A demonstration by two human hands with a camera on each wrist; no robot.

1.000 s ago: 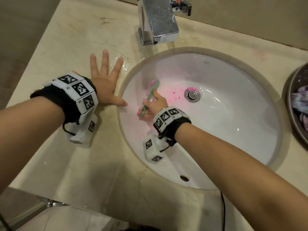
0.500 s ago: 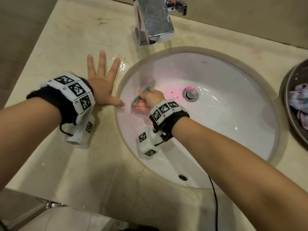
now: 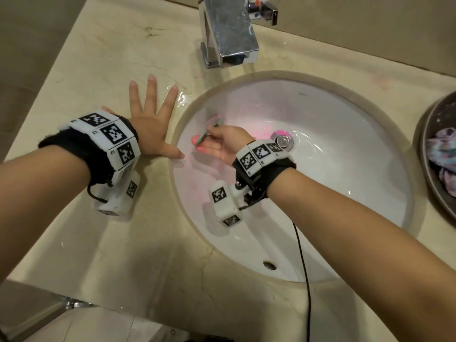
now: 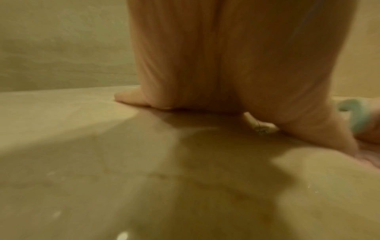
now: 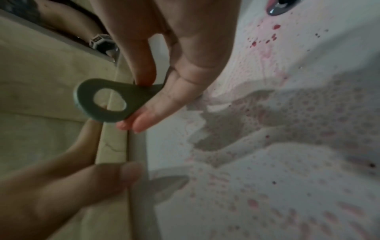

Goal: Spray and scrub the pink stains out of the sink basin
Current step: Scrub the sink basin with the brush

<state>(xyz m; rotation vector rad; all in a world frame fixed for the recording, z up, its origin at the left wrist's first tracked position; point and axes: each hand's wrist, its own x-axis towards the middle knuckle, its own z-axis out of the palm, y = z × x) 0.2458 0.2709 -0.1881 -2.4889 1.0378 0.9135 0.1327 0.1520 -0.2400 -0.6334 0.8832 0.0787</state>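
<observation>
Right hand (image 3: 223, 146) is down in the white oval ceramic sink basin (image 3: 345, 169), fingers pinching the grey-green plastic handle of a small scrub brush (image 5: 107, 102) — its looped end pokes out past the fingertips in the right wrist view, and the pinkish bristle head sits against the basin's left wall, blurred. Left hand (image 3: 150, 129) lies flat on the beige marble tabletop (image 3: 98, 70) just beside the basin rim, fingers spread and straight, holding nothing, apparently bracing.

Out from the brush: pink stains (image 5: 267, 40) dot the basin between the hand and the chrome drain plug (image 3: 282, 140), with a pale pink film and foamy speckling smeared across the left wall. A bright pink patch clings to the drain's edge.

So, by my reading, this is mid-scrub. The wet, speckled wall suggests spraying is done, but plenty of colour remains — the dark spots near the drain, the film on the wall, then a rinse. The chrome square tap (image 3: 229, 33) stands behind, no water running; a dark round bowl holding crumpled cloths (image 3: 441, 154) sits at the right edge.
</observation>
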